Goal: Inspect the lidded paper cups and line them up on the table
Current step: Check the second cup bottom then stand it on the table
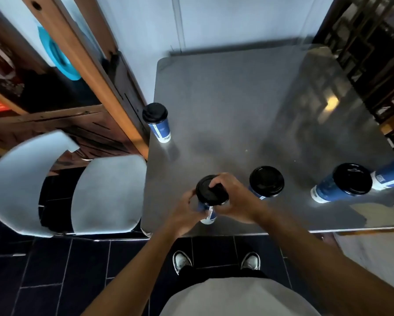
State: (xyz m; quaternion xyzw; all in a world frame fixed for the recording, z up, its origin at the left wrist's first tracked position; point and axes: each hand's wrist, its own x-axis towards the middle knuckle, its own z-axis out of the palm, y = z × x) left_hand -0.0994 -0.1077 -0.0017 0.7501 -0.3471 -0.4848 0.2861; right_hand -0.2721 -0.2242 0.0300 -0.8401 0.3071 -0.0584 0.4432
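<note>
The right hand's fingers [216,184] curl over the black plastic lid [210,190] of a blue paper cup [208,215] while the left hand [186,210] wraps the cup's side, the cup being held near the front edge of the grey glossy tabletop [225,110]. Pressing on the lid could pop it loose or crush the thin wall, and setting the cup down so close to that edge risks tipping it to the dark tiled floor [54,270]. A second lidded cup [266,182] stands just beside the right wrist, so a swing of the arm could knock it; a third [341,185] is further right, and a fourth [157,122] perches at the left edge. Open room lies across the middle and far tabletop.
</note>
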